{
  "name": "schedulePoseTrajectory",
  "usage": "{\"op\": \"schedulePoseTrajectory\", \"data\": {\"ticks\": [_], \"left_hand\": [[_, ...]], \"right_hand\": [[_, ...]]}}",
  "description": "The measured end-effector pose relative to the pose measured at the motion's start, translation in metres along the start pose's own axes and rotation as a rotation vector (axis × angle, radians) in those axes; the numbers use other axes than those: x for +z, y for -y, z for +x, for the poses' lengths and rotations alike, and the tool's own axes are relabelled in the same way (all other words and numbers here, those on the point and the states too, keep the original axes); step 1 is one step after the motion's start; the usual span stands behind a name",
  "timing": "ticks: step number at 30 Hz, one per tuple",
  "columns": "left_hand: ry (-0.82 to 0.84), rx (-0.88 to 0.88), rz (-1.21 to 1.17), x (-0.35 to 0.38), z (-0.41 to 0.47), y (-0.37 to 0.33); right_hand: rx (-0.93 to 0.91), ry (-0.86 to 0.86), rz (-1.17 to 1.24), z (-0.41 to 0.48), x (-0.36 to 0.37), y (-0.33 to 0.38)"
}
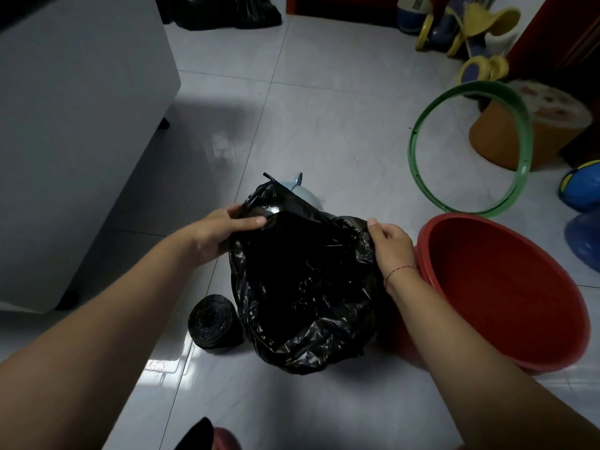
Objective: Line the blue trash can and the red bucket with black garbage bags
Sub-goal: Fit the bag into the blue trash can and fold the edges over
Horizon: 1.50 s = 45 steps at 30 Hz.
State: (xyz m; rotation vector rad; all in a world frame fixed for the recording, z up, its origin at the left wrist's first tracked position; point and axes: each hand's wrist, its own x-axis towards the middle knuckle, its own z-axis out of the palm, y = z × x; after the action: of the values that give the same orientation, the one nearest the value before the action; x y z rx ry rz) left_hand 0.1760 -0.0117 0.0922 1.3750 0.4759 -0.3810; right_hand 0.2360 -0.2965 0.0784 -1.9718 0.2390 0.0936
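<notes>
Both hands, left hand (227,230) and right hand (388,245), pinch the crinkled black plastic garbage bag (305,287) mouth apart over the pale blue trash can (303,196), likely to cuff it; the red plastic bucket (506,287) waits unlined beside.

No legible text, label, brand or number seen. Printed pattern on orange stool top (548,105) too blurred to be read.

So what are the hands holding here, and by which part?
The black garbage bag, by its open mouth: left hand pinches the left edge, right hand the right edge.
</notes>
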Motion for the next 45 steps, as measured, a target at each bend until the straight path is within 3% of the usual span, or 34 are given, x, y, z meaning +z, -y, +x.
{"op": "schedulePoseTrajectory", "data": {"ticks": [2, 7, 14, 18, 22, 27, 32, 37, 40, 45], "left_hand": [[0.063, 0.099, 0.093, -0.002, 0.004, -0.006], [0.023, 0.213, 0.176, 0.020, 0.017, -0.026], [-0.401, 0.163, -0.003, 0.039, 0.042, -0.016], [-0.520, 0.005, 0.150, 0.031, 0.050, -0.010], [-0.478, -0.229, 0.380, 0.022, 0.042, 0.001], [-0.178, -0.296, 0.156, 0.004, 0.012, 0.033], [-0.056, -0.220, -0.085, -0.004, -0.014, 0.048], [-0.170, -0.293, -0.132, -0.016, -0.039, 0.048], [-0.262, -0.301, -0.075, -0.003, -0.060, 0.036], [-0.621, -0.146, 0.143, 0.038, -0.082, 0.029]], "right_hand": [[-0.052, 0.048, -0.033, -0.002, 0.000, 0.005], [-0.074, 0.105, -0.058, 0.003, 0.003, 0.010], [-0.003, 0.051, 0.007, 0.018, 0.009, 0.006], [0.059, 0.082, 0.030, 0.019, 0.011, 0.003], [0.184, 0.120, 0.094, 0.020, 0.008, 0.000], [0.243, 0.105, -0.006, 0.019, 0.004, -0.017], [0.269, 0.129, -0.028, -0.009, 0.000, -0.032], [0.473, 0.114, 0.329, -0.062, -0.014, -0.034], [0.492, 0.149, 0.369, -0.102, -0.025, -0.028], [0.670, 0.167, 0.406, -0.165, -0.034, -0.025]]}}
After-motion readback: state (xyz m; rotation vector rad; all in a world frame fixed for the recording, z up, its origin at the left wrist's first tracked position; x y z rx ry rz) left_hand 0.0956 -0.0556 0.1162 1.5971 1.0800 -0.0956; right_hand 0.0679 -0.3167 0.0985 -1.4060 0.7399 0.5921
